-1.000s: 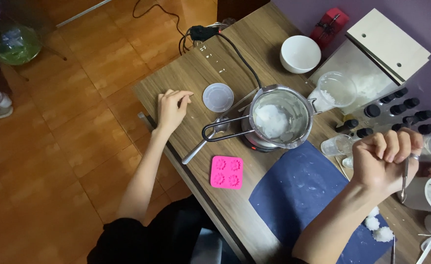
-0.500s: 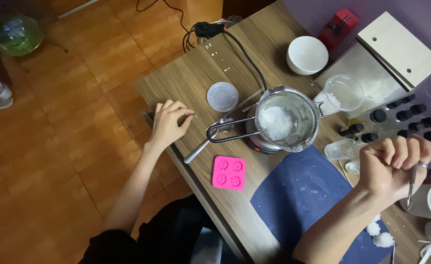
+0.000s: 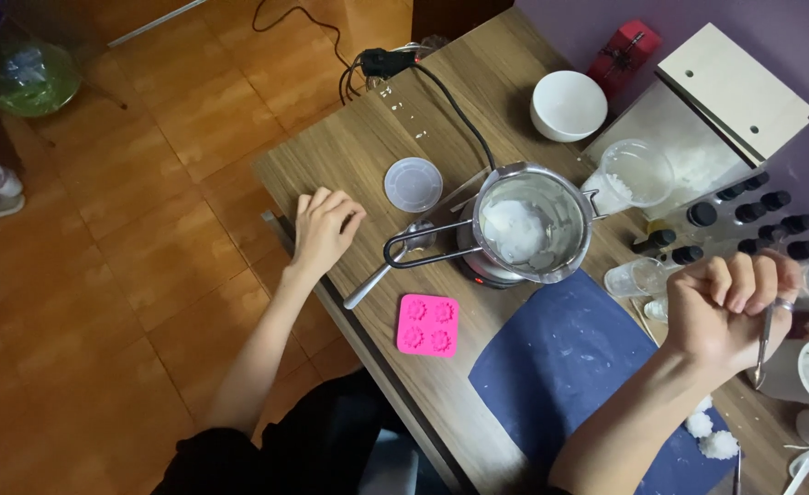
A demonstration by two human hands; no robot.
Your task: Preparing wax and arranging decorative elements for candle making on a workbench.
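Both forearms bare, no sleeves in view; dark clothing point(image 3: 331, 449) covers the lap below.

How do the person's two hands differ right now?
The left hand lies on the wooden table near its edge, fingers loosely curled, holding nothing; the right hand is raised above the table, closed in a fist around a slim metal tool. The left hand sits beside the round white lid; the right hand is by the blue mat and the dark-capped bottles. Both are bare.
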